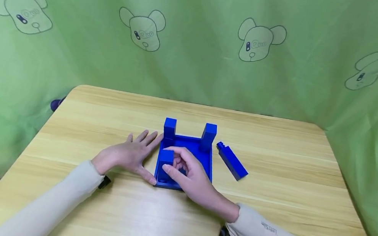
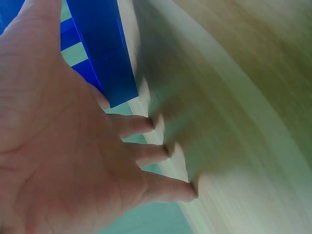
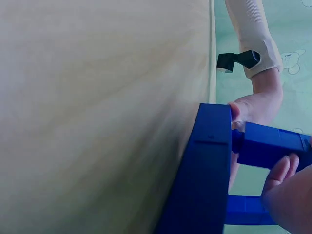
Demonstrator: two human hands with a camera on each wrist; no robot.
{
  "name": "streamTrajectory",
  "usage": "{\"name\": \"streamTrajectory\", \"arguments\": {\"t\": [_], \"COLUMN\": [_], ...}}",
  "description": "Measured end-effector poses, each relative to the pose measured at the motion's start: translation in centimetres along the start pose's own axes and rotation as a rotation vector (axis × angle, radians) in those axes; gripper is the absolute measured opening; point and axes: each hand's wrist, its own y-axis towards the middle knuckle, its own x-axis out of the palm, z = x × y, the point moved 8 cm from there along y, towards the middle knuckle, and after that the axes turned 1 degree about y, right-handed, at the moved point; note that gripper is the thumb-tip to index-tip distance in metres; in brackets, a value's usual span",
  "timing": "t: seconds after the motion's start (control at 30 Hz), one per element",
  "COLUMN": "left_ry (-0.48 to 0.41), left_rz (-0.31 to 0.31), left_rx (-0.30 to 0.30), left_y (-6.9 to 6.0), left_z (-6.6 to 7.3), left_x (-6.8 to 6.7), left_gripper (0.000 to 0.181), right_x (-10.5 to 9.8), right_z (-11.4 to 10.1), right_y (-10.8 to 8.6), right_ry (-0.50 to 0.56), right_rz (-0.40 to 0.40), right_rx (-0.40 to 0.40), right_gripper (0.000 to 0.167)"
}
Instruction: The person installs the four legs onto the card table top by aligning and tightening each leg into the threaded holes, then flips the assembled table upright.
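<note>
A shallow square blue base [image 1: 190, 143] with a raised rim sits on the table, two blue square posts upright at its far corners, left [image 1: 170, 127] and right [image 1: 209, 135]. At its near-left corner my right hand [image 1: 196, 178] grips a third blue post [image 1: 166, 161] between thumb and fingers. In the right wrist view, a narrower neck [image 3: 237, 140] shows between this post and the base. My left hand [image 1: 129, 155] is spread beside the base's left side, its thumb at the near-left corner, fingers straight. Part of the base is hidden behind my right hand.
Right of the base, a loose blue post [image 1: 232, 162] lies on its side, its narrow notched end pointing at the base. The wooden table [image 1: 292, 155] ends at a green curtain [image 1: 196, 76]. A dark object [image 1: 56, 104] shows past the table's left edge.
</note>
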Motion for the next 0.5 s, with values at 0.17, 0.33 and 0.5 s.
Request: {"name": "streamTrajectory", "arguments": {"t": [0.17,0.33,0.5], "left_ry": [-0.010,-0.007,-0.001], "left_rz": [-0.003,0.000,0.004], "left_rx": [0.005,0.000,-0.001], "left_y": [-0.04,-0.13,-0.14], "left_z": [0.01,0.00,-0.07], "left_x": [0.20,0.05,0.00], "left_gripper": [0.150,0.150,0.150], "right_x": [0.39,0.43,0.10], "right_z": [-0.33,-0.73,-0.61], "right_y": [0.20,0.45,0.42], "right_ry": [-0.056,-0.058,-0.079], "right_rz": [-0.049,-0.031,0.019], "right_rx": [0.011,-0.011,-0.019], "right_gripper": [0.041,0.036,0.036]}}
